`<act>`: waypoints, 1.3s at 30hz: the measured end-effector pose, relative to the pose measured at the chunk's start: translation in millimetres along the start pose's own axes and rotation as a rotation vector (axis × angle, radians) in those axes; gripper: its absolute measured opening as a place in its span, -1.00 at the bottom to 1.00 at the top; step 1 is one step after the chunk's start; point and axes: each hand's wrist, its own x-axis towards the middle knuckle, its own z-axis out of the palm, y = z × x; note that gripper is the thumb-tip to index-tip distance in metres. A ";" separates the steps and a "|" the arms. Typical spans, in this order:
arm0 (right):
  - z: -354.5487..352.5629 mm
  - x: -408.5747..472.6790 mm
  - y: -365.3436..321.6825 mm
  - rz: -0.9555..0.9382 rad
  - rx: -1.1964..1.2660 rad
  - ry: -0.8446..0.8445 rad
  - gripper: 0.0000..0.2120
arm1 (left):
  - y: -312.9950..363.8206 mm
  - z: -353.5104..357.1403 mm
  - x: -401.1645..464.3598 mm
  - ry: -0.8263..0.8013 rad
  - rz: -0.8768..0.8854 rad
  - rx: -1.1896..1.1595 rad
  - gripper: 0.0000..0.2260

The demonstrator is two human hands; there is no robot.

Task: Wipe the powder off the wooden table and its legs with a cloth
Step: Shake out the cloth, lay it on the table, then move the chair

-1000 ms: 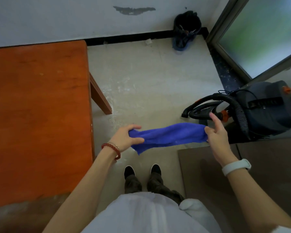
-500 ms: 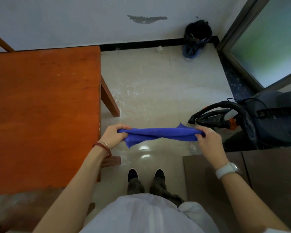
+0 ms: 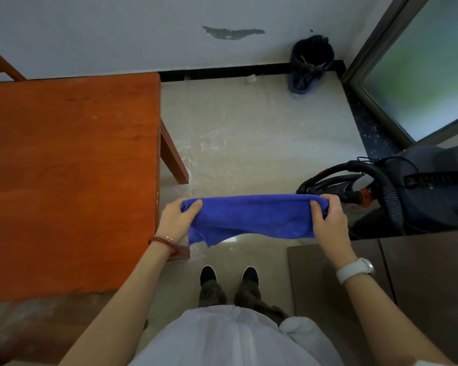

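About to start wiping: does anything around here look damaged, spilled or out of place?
Yes. Whitish smears streak the floor beside the table leg, like spilled powder. A patch of paint has flaked off the wall. The cloth, held in both hands, looks fine.

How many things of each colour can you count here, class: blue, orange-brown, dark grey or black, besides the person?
Blue: 1, the cloth, held by the left hand and right hand.
Orange-brown: 1, the wooden table.
Dark grey or black: 2, the vacuum cleaner and the bin.
Total: 4.
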 end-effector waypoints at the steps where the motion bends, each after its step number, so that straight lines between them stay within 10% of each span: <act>1: 3.5 -1.2 -1.4 -0.010 -0.011 0.042 -0.88 | 1.9 2.7 -1.7 0.058 0.008 0.010 -0.73; 8: 18.1 -0.8 -20.5 0.004 -0.100 0.215 -0.81 | 13.9 26.2 -10.1 0.060 -0.061 -0.108 -0.72; 14: 51.4 -17.7 -49.1 0.088 0.219 -0.136 -0.96 | 37.6 68.9 -23.5 -0.155 -0.086 -0.329 -0.84; 19: 50.1 -24.4 -42.4 0.015 0.225 -0.489 -0.61 | 37.9 78.9 -17.8 -0.243 -0.272 -0.707 -0.86; 23: 45.3 -23.2 -37.0 -0.005 0.224 -0.628 -0.46 | 29.4 75.6 -10.6 -0.282 -0.277 -0.809 -0.44; 26: 46.1 -24.4 -39.4 0.125 0.378 -0.618 -0.52 | 28.7 73.4 -4.0 -0.139 -0.295 -0.724 -0.74; 31: 39.4 -5.1 -25.0 0.200 0.412 -0.239 -0.66 | 40.8 51.9 -3.7 -0.250 0.049 -0.566 -0.82; 34: 25.6 13.0 -28.9 0.128 0.449 -0.369 -0.46 | 56.1 34.6 -3.1 -0.356 0.272 -0.497 -0.79; 39: 9.5 34.0 -47.2 -0.028 0.469 -0.498 -0.69 | 68.4 16.1 3.7 -0.366 0.355 -0.527 -0.87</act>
